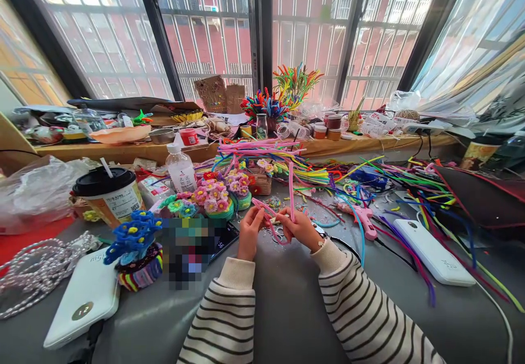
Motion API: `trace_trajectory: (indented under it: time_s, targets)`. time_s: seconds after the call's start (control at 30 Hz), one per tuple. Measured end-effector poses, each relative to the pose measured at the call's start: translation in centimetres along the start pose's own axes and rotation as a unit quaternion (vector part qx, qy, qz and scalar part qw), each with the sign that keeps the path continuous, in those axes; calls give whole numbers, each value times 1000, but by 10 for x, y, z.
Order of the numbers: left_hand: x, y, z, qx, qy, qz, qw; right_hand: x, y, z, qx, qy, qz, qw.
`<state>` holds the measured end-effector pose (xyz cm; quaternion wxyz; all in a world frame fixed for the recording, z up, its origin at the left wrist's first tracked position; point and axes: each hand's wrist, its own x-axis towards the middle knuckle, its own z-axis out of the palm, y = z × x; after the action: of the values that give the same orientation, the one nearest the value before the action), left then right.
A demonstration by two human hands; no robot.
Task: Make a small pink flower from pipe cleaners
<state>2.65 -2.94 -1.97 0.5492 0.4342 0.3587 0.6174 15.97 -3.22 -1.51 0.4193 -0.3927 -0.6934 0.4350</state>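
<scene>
Between my two hands is a bent pink pipe cleaner, one end standing straight up and the rest looping down between them. My left hand pinches the loop's left part with thumb and forefinger. My right hand is closed on it near the upright end. Just beyond my hands lie small scraps and what look like scissor handles, partly hidden by my fingers. To the left stand flower pots made of pipe cleaners: a pink one and a blue one.
Loose pipe cleaners spread along the table's back. At right lie a pink glue gun and a white power bank. Left are a lidded cup, a bottle, another power bank, bead strings and a phone.
</scene>
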Motion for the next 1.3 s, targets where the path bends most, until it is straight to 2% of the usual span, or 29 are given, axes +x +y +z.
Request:
trace_trajectory:
  time_s: [0.17, 0.33, 0.47, 0.57, 0.87, 0.93, 1.1, 1.3]
  targets:
    - [-1, 1, 0, -20, 3, -1, 1000, 0, 0, 1, 2, -32, 4, 999]
    - [-1, 1, 0, -4, 28, 4, 1000, 1, 3, 1, -10, -36, 2, 999]
    - [1, -3, -2, 8, 51, 18, 999, 2, 3, 2, -10, -11, 0, 1000]
    - [2, -4, -4, 26, 47, 28, 998, 2, 3, 2, -12, 10, -8, 1000]
    - [2, -4, -5, 37, 57, 22, 997, 4, 4, -1, -16, 121, -6, 993]
    - [2, -4, -5, 34, 44, 17, 998, 3, 3, 0, -26, 111, -8, 994]
    - [2, -5, -4, 11, 23, 16, 1000, -1, 1, 8, -97, 23, -31, 995]
    - [-1, -1, -1, -9, 0, 24, 1000, -1, 3, 8, -123, 31, -9, 992]
